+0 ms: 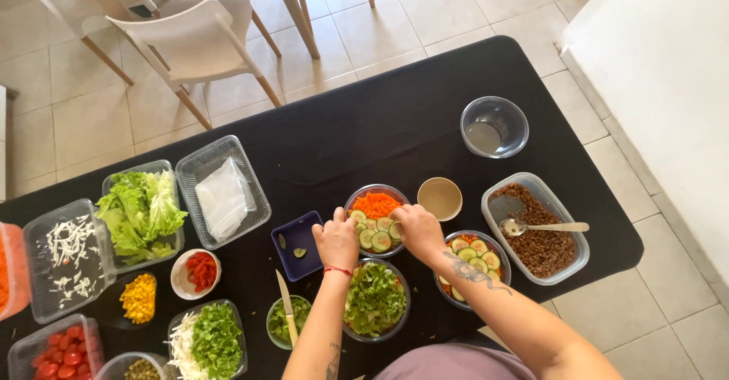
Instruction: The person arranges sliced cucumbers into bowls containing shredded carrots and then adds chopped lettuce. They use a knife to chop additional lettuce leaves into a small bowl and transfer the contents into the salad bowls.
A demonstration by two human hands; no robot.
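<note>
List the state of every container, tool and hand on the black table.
Left hand: on salad bowl's rim, holds nothing visible.
Right hand: over the cucumber slices.
Salad bowl: filled, carrot and cucumber.
Lettuce bowl: full.
Second salad bowl: filled.
Clear round bowl: nearly empty.
Lentil tub: part full, spoon inside.
Blue square dish: almost empty.
Knife: resting across a bowl.

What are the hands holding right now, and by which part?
Both hands, left and right, touch the cucumber slices in the bowl; whether either grips one cannot be told.
</note>
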